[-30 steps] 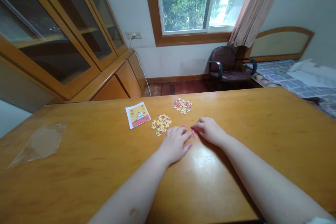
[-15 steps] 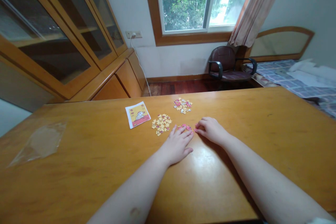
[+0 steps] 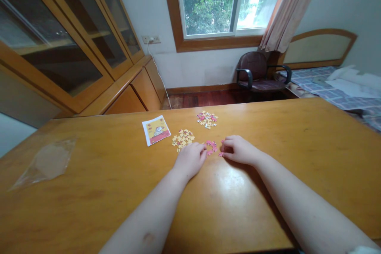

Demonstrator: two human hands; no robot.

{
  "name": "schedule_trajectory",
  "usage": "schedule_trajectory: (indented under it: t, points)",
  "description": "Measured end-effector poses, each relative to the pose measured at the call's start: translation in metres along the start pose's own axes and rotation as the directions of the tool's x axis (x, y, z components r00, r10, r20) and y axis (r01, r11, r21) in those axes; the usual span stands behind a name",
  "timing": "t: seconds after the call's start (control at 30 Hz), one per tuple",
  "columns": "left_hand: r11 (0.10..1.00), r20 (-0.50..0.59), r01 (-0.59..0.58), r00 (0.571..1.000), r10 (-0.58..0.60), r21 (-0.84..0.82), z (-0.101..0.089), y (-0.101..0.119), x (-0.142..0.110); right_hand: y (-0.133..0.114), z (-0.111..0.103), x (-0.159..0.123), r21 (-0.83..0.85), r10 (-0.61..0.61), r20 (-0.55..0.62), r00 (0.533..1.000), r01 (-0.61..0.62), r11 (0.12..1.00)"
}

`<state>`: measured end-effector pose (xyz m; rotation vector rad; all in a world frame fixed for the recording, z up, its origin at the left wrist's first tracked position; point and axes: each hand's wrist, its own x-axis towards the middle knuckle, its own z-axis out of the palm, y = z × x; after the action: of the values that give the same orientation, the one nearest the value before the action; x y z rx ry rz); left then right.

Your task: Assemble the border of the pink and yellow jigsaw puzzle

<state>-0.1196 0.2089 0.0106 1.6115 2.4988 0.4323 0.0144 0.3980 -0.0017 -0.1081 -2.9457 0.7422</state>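
Observation:
Pink jigsaw puzzle pieces [image 3: 212, 147] lie in a loose ring between my two hands. My left hand [image 3: 192, 158] rests at the left of this ring, fingers curled together with the tips at a pink piece; its grip is partly hidden. At the right, my right hand [image 3: 238, 149] is bent with thumb and fingertips down at a small pink puzzle piece [image 3: 220, 154]. Another pink bit shows by its index finger. Beside my left hand lies a pile of yellow puzzle pieces [image 3: 183, 138], partly covered by it. Farther back is a mixed pile of puzzle pieces [image 3: 207, 119].
A picture card [image 3: 156, 130] with a cartoon on yellow and red lies left of the yellow pile. A clear plastic bag [image 3: 44, 162] is on the wooden table [image 3: 104, 198] at far left. Beyond the table stand a chair [image 3: 254, 69], a bed and a glass-door cabinet.
My left hand has drawn back left and its spread fingers have curled, uncovering the pink ring. My right hand has shifted slightly nearer me, with a pink piece at its thumb.

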Motion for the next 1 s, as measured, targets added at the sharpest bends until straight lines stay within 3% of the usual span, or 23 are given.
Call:
schedule_trajectory:
  t: [0.17, 0.33, 0.67, 1.0]
  points:
    - [0.995, 0.044, 0.075, 0.996, -0.078, 0.073, -0.005, 0.000, -0.003, -0.004, -0.005, -0.001, 0.001, -0.050, 0.030, 0.998, 0.050, 0.999]
    - [0.976, 0.175, 0.116, 0.973, -0.149, 0.185, -0.009, 0.007, -0.006, -0.004, -0.002, 0.001, -0.060, 0.003, -0.077, 0.997, -0.008, 0.998]
    - [0.977, 0.208, 0.048, 0.974, -0.093, 0.209, -0.006, 0.011, -0.007, -0.015, 0.005, 0.001, -0.069, -0.059, -0.002, 0.998, 0.058, 0.996]
    - [0.987, 0.202, 0.002, 0.979, -0.036, 0.163, -0.008, 0.013, -0.007, -0.006, 0.008, 0.004, -0.118, 0.048, -0.112, 0.993, -0.061, 0.991]
